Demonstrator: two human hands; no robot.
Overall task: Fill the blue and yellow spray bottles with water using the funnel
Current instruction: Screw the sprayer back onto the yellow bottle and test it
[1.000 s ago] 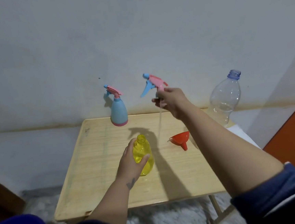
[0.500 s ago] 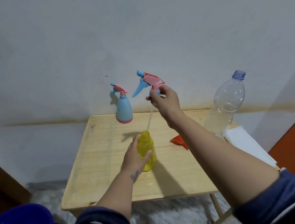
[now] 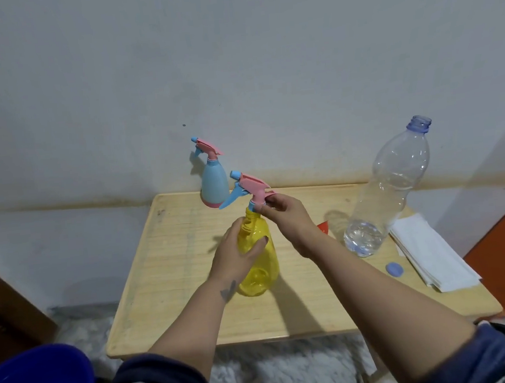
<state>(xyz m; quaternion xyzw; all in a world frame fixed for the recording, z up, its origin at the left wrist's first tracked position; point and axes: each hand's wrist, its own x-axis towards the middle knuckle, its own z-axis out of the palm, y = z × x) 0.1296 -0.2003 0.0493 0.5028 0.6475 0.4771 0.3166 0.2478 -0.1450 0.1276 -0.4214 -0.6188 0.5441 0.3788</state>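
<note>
Left hand (image 3: 235, 255) wraps the yellow spray bottle (image 3: 258, 258) mid-counter (image 3: 165, 260), right hand (image 3: 287, 215) pinching the pink trigger head (image 3: 252, 188) at its mouth, twelve o'clock: best keep the bottle upright, thread squarely.

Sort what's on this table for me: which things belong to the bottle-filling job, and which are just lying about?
Part of the job:
yellow spray bottle, held by the left hand
pink sprayer head, in the right hand
blue spray bottle
clear water bottle
red funnel, mostly hidden

Lying about:
blue cap
white paper stack
</note>
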